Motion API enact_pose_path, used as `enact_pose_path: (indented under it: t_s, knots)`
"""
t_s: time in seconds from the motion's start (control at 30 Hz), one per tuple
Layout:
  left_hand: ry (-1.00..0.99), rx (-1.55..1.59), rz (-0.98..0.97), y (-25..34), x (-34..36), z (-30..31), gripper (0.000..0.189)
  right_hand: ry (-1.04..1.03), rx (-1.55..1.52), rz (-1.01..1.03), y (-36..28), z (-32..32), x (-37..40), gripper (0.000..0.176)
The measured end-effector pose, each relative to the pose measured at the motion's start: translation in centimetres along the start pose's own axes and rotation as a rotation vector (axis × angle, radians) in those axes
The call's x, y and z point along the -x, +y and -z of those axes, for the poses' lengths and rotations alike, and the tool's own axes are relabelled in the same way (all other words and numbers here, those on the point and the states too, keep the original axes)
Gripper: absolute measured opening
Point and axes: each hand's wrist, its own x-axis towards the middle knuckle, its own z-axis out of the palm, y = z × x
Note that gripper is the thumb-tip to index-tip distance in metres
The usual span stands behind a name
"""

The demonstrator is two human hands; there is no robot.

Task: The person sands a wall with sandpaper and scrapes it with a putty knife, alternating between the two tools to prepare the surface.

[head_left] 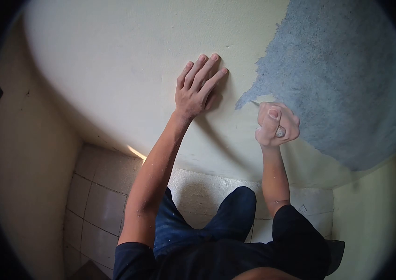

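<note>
My left hand [198,88] rests against the cream painted wall [114,51] with its fingers stretched out, holding nothing. To its right, my right hand [277,125] is closed in a fist around a scraper [280,132]. Only the rounded end of the scraper's handle shows beside my thumb, and a thin bit of blade pokes out toward the wall. The blade tip is at the lower left edge of a bare grey-blue patch [324,79], where the paint is gone and the border is ragged. Most of the scraper is hidden by my fingers.
A side wall [25,140] stands at the left, and another wall [375,210] meets the scraped one at the right. Below is a tiled floor [99,200] with pale dust along the wall's foot. A dark object [335,254] shows beside my right sleeve.
</note>
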Motion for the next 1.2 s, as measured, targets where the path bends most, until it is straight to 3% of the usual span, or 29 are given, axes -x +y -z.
enact_pose_path:
  t_s: [0.03,0.13,0.2,0.3,0.33,0.43,0.53,0.63,0.7,0.9,1.07,1.2]
  knots:
    - [-0.022,0.011,0.006,0.4,0.4,0.2,0.058,-0.011,-0.028,-0.050,-1.0,0.6,0.1,0.039]
    - [0.014,0.004,-0.002,0.4,0.4,-0.2,0.060,-0.032,-0.492,-0.059,-4.0,3.0,-3.0,0.036]
    - [-0.002,0.002,-0.002,0.3,0.6,-0.2,0.060,-0.025,-0.348,-0.047,-3.7,2.9,-2.2,0.036]
    - [-0.016,0.017,-0.010,0.5,0.4,0.3,0.056,-0.105,0.182,-0.212,0.6,0.2,1.6,0.039]
    - [-0.021,0.025,-0.017,0.5,0.2,0.4,0.055,-0.132,0.130,-0.401,0.7,-0.7,2.6,0.040]
    - [-0.002,0.046,-0.018,0.4,0.3,0.2,0.055,-0.054,-0.038,-0.096,-1.7,0.2,1.5,0.039]
    - [-0.005,0.023,-0.033,0.4,0.5,-0.1,0.054,-0.043,-0.460,-0.073,-4.9,2.3,-1.3,0.041]
    - [-0.007,0.036,-0.023,0.3,0.3,0.2,0.054,-0.030,0.034,-0.008,0.0,-0.1,1.2,0.042]
    - [-0.005,0.026,-0.018,0.2,0.2,0.3,0.054,-0.006,-0.069,-0.119,-0.4,-0.2,1.7,0.043]
    - [0.014,0.019,-0.030,0.5,0.4,0.1,0.055,0.020,-0.539,-0.041,-3.8,2.2,-1.3,0.042]
    - [-0.009,0.010,-0.019,0.5,0.1,0.4,0.056,-0.024,-0.090,-0.052,-0.6,0.5,1.7,0.037]
    - [-0.005,-0.013,-0.002,0.5,0.5,-0.1,0.057,-0.034,-0.464,-0.053,-3.7,2.3,-1.0,0.038]
